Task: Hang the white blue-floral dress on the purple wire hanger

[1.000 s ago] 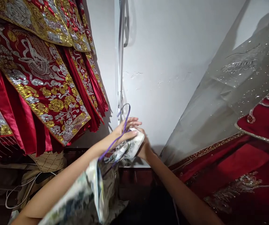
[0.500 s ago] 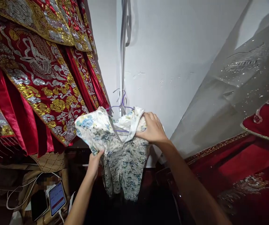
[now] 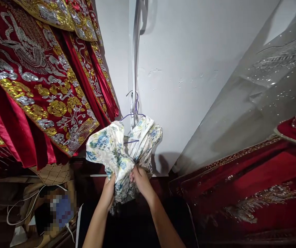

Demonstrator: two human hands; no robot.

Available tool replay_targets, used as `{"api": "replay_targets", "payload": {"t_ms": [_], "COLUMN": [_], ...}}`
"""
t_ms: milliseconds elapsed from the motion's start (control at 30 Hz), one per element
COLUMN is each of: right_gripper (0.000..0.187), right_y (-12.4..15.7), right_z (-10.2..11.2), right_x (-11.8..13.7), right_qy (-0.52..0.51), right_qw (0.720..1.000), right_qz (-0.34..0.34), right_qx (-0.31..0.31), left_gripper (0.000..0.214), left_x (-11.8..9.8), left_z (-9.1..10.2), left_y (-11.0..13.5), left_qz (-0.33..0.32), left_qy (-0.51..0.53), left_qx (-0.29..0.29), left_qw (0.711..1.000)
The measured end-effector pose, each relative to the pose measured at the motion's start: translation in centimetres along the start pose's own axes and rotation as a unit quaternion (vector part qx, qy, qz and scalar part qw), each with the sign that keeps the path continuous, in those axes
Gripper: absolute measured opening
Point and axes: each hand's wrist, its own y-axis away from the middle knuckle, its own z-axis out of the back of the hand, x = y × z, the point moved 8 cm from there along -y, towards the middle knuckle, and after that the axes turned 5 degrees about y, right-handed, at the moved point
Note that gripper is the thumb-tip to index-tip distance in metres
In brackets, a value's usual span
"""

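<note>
A white dress with a blue flower print (image 3: 122,146) hangs on a purple hanger (image 3: 135,110) hooked on a white vertical rail (image 3: 135,62) against the wall. My left hand (image 3: 109,191) and my right hand (image 3: 139,177) are side by side at the middle of the dress front, both closed on its bunched cloth. The lower part of the dress is gathered between my hands and falls behind them.
Red robes with gold and silver embroidery (image 3: 34,79) hang at the left. A grey sequinned garment (image 3: 253,89) and a red embroidered one (image 3: 253,186) hang at the right. A woven basket (image 3: 52,174), white cables (image 3: 21,210) and a phone lie low at the left.
The dress went from being bundled in both hands to hanging on the rail. My hands dropped from its shoulder and sleeve to the middle of its front and came together.
</note>
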Motion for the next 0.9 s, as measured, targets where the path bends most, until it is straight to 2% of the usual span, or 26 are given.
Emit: {"api": "replay_targets", "payload": {"t_ms": [100,167,233,300,367,400,433,467,533,567,633,700,767,833,900], "right_gripper": [0.051,0.046,0.045,0.046,0.046,0.045,0.045,0.046,0.048,0.049,0.049,0.045,0.041,0.037,0.033], "right_y": [-0.3,-0.1,0.7,1.7,2.8,3.3,3.7,4.1,4.6,4.7,4.8,4.4,3.2,1.0,-1.7], "right_z": [-1.6,-1.7,-1.3,-0.5,0.4,0.7,0.8,0.8,0.5,0.4,0.2,0.6,1.8,4.0,6.4], "right_x": [-0.7,-0.3,0.0,-0.1,-0.5,-0.7,-0.8,-0.8,-0.5,-0.3,0.2,0.7,2.1,4.7,8.8], "right_qy": [-0.015,-0.049,-0.082,-0.101,-0.109,-0.113,-0.117,-0.119,-0.114,-0.110,-0.098,-0.096,-0.115,-0.143,-0.156], "right_qw": [1.000,0.998,0.995,0.994,0.994,0.994,0.993,0.993,0.993,0.993,0.993,0.991,0.989,0.987,0.987], "right_qz": [-0.010,0.001,0.008,0.011,0.007,0.002,-0.003,-0.006,-0.004,-0.003,-0.002,-0.014,-0.029,-0.024,0.011], "right_qx": [0.016,0.044,0.054,0.032,0.001,-0.008,-0.009,-0.004,0.023,0.038,0.070,0.089,0.090,0.067,0.037], "left_gripper": [0.046,0.043,0.042,0.048,0.054,0.052,0.047,0.042,0.035,0.032,0.022,0.011,0.009,0.013,0.015], "left_x": [-0.9,-1.7,-3.0,-4.5,-5.3,-5.2,-4.6,-3.6,-1.0,0.1,1.2,1.2,0.9,0.8,0.9], "left_z": [0.3,1.3,2.5,3.6,3.4,2.5,1.2,-0.5,-3.6,-4.7,-6.0,-6.9,-7.7,-8.4,-8.8], "left_y": [0.4,0.5,0.9,2.3,4.4,5.1,5.4,5.3,4.9,4.8,4.4,4.1,3.9,3.8,3.5], "left_qz": [-0.024,-0.055,-0.129,-0.246,-0.360,-0.393,-0.403,-0.391,-0.326,-0.293,-0.259,-0.262,-0.277,-0.288,-0.287], "left_qy": [-0.023,-0.033,-0.052,-0.091,-0.157,-0.196,-0.234,-0.268,-0.308,-0.317,-0.335,-0.358,-0.379,-0.393,-0.410], "left_qx": [-0.005,-0.043,-0.102,-0.182,-0.230,-0.216,-0.170,-0.100,0.043,0.087,0.119,0.128,0.151,0.179,0.201], "left_qw": [0.999,0.997,0.985,0.948,0.890,0.872,0.868,0.875,0.893,0.898,0.898,0.887,0.870,0.855,0.842]}}
